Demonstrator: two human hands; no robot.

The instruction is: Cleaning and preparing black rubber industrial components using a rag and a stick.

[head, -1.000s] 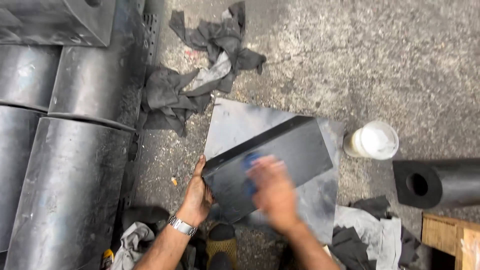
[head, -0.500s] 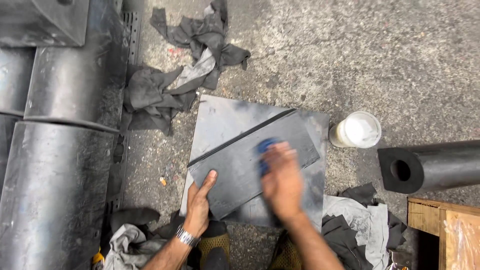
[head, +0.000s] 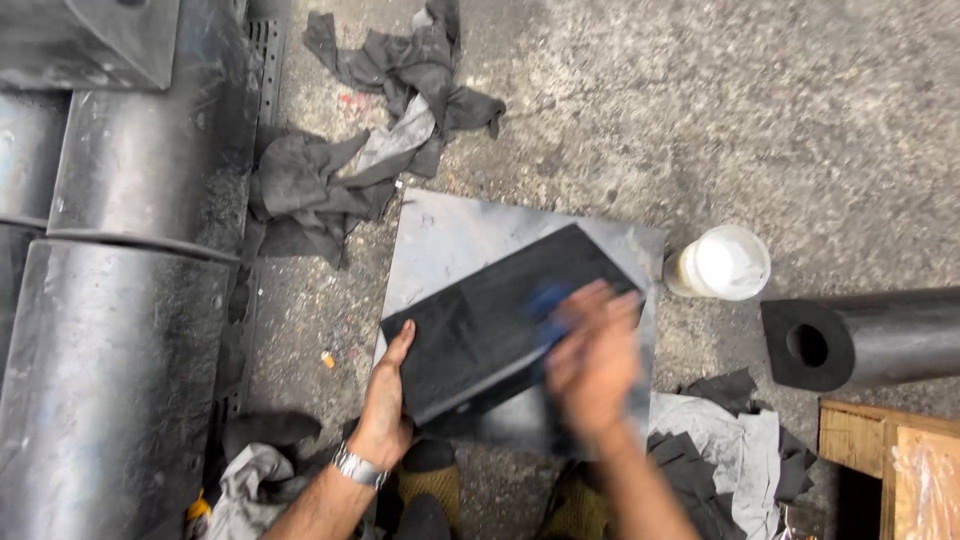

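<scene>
A black rectangular slab [head: 490, 320] lies tilted on a grey metal plate [head: 450, 235] on the concrete floor. My left hand [head: 385, 405] presses on the slab's near left corner, thumb along its edge; a metal watch sits on that wrist. My right hand [head: 590, 365], blurred by motion, is pressed on the slab's right part and holds a small blue pad [head: 545, 300] against the surface.
Large dark cylindrical blocks [head: 110, 330] fill the left side. Dark rags [head: 370, 150] lie beyond the plate, more rags [head: 730, 450] at lower right. A white tub [head: 722, 262] stands right of the plate, beside a black tube [head: 860, 338] and a wooden box [head: 880, 460].
My right hand with the blue pad has slid back and forth across the slab. The left hand stays at the slab's near left corner. The view shifted slightly.
</scene>
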